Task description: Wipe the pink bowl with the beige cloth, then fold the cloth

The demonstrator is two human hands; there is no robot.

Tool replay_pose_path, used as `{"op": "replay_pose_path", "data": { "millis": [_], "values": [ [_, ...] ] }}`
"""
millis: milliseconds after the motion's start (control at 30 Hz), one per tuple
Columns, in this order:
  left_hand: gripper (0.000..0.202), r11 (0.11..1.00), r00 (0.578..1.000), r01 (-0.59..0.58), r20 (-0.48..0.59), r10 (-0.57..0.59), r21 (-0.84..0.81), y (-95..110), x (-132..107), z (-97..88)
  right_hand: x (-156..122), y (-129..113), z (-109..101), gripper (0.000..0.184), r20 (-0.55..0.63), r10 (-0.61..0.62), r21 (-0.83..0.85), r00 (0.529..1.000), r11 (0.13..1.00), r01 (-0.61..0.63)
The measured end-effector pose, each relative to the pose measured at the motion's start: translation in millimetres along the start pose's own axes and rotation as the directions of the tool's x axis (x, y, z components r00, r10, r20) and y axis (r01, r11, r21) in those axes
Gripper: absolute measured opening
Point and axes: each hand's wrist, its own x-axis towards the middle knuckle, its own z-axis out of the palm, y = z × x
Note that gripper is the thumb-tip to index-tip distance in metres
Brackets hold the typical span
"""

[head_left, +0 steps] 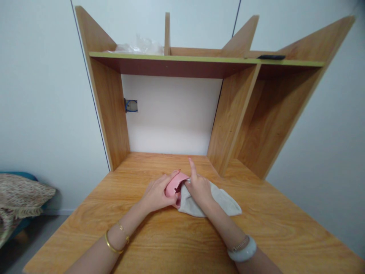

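Note:
A grey sock with a pink cuff [219, 199] lies on the wooden desk [285, 228] in front of me. My left hand [156, 193] is closed, its fingers gripping the pink cuff [173, 186] from the left. My right hand [199, 187] rests on the grey part next to the cuff, fingers curled on the fabric and the index finger sticking up. A gold bangle sits on my left wrist, a pale bangle on my right.
A wooden hutch [228, 121] with upright dividers and a shelf stands at the desk's back. Crumpled clear plastic [139, 46] and a dark flat object [270, 57] lie on the shelf. A patterned blanket [19, 198] sits low at the left.

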Motion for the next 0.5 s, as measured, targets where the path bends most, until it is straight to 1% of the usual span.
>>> {"op": "replay_pose_path", "data": {
  "millis": [67, 133, 267, 333, 433, 500],
  "values": [
    [0.068, 1.0, 1.0, 0.014, 0.006, -0.013, -0.014, -0.3, 0.1, -0.3, 0.2, 0.8, 2.9, 0.082, 0.028, -0.002, 0.019, 1.0, 1.0, 0.002],
    [0.071, 0.998, 0.999, 0.037, -0.007, -0.037, -0.057, -2.3, -0.2, 0.3, 0.5, 2.9, 7.1, 0.08, 0.061, -0.007, 0.04, 0.998, 0.999, 0.005],
    [0.09, 0.975, 0.994, 0.099, -0.021, -0.105, -0.198, -10.4, -1.5, 4.3, 0.2, 6.8, 13.1, 0.073, 0.092, 0.012, 0.034, 0.996, 0.999, -0.015],
    [0.098, 0.961, 0.994, 0.103, -0.016, -0.111, -0.255, -14.4, -2.3, 7.7, 0.0, 7.0, 13.7, 0.072, 0.095, 0.032, 0.017, 0.995, 0.999, -0.034],
    [0.1, 0.935, 0.994, 0.105, 0.003, -0.11, -0.339, -18.0, -3.3, 13.3, -0.2, 6.7, 13.6, 0.07, 0.095, 0.046, 0.029, 0.994, 0.998, -0.049],
    [0.099, 0.907, 0.993, 0.119, 0.039, -0.113, -0.405, -18.7, -3.9, 16.0, -0.2, 7.4, 14.3, 0.069, 0.097, 0.06, 0.063, 0.994, 0.996, -0.067]
  ]
}}
